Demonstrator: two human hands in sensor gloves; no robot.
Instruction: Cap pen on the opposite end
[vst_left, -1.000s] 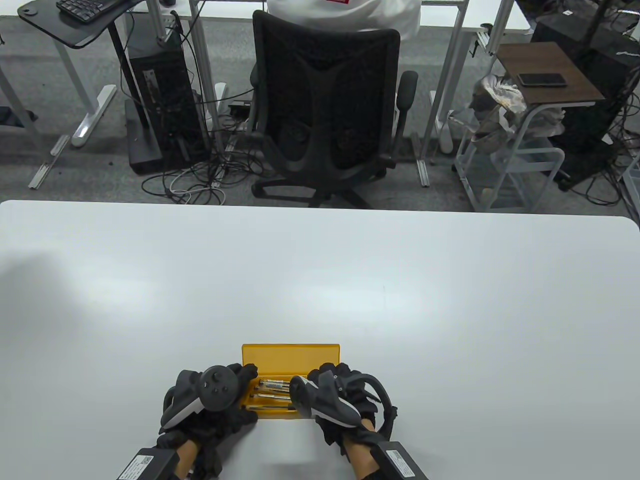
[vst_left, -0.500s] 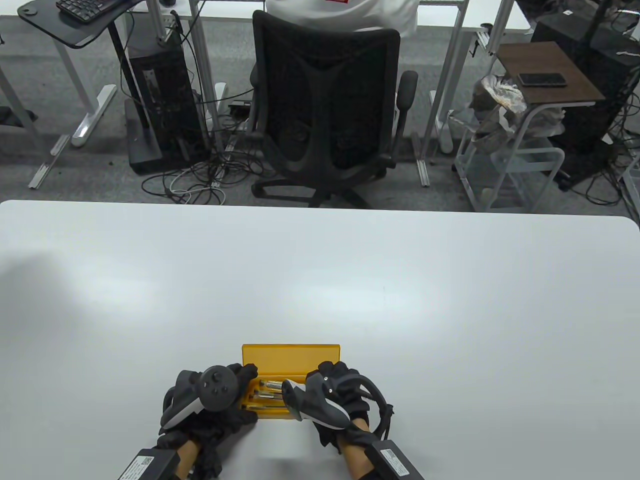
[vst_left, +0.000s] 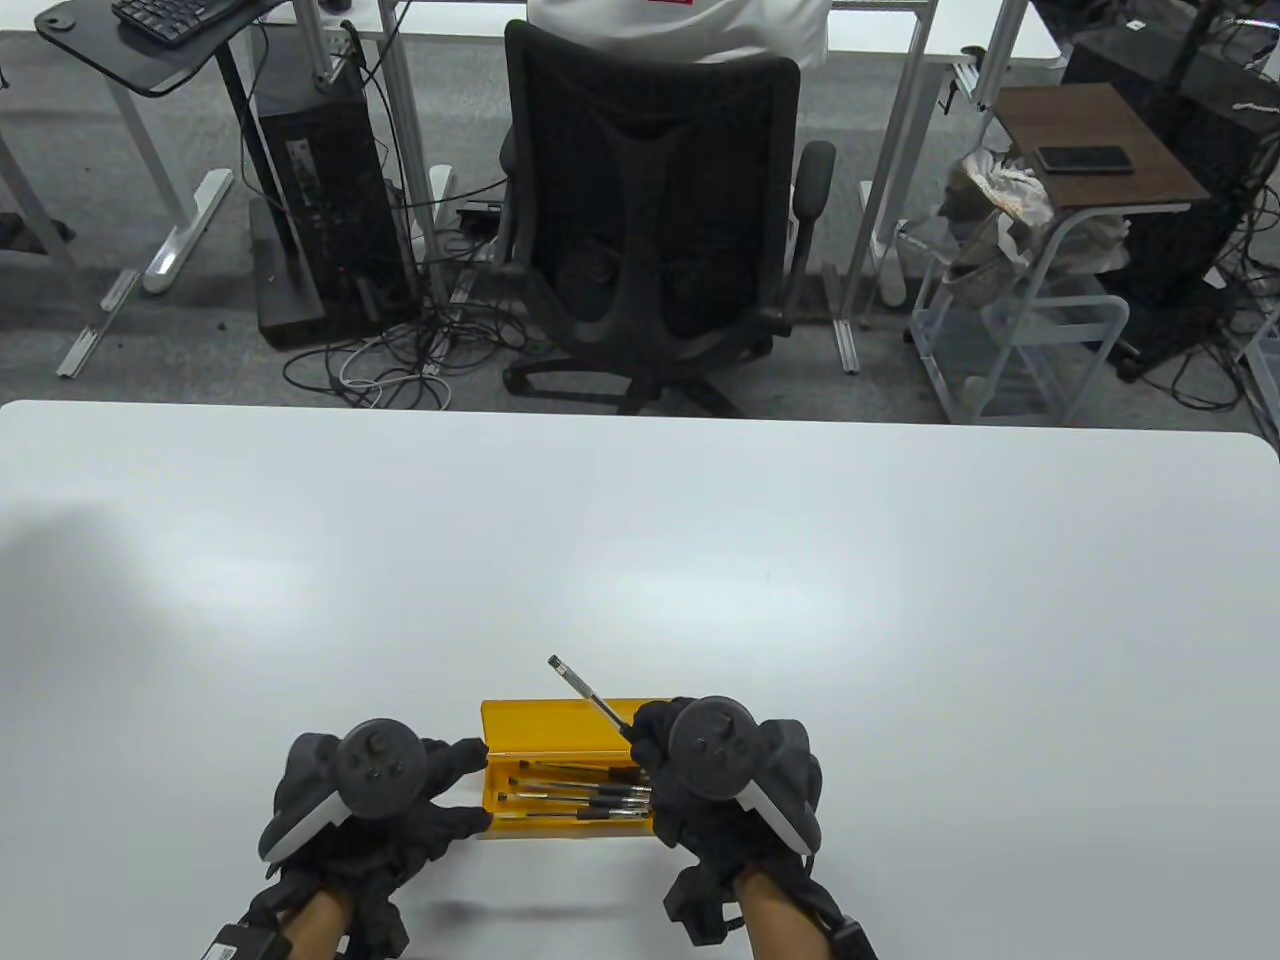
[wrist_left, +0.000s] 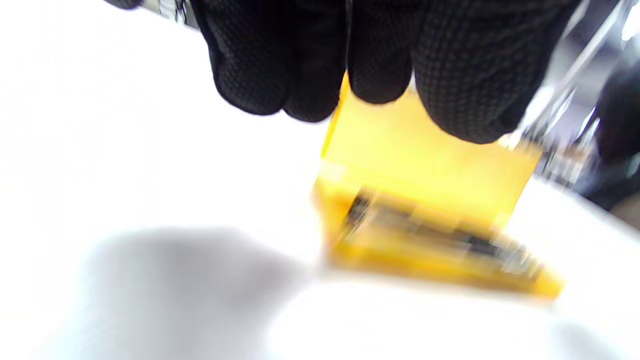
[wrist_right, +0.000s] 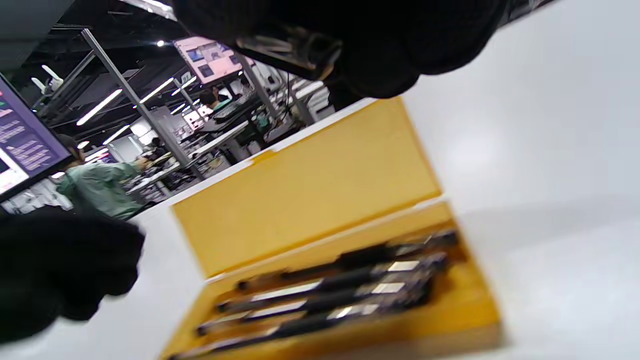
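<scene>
An open yellow pen case (vst_left: 570, 730) lies near the table's front edge with its lid standing up at the back. Several dark pens (vst_left: 585, 790) lie in it; they also show in the right wrist view (wrist_right: 340, 290). My right hand (vst_left: 655, 745) grips one pen (vst_left: 585, 690) by its lower end, and the pen points up and away to the left above the case lid. In the right wrist view the pen (wrist_right: 285, 47) sits between my gloved fingers. My left hand (vst_left: 465, 785) rests at the case's left end, fingers spread, holding nothing. The left wrist view is blurred and shows the case (wrist_left: 425, 165).
The white table (vst_left: 640, 560) stretches far ahead and to both sides. Beyond its far edge stand a black office chair (vst_left: 650, 210) and a small side table (vst_left: 1095, 145).
My right hand has lifted a pen out of the case and turned back up. My left hand has slid left, away from over the case to its left end.
</scene>
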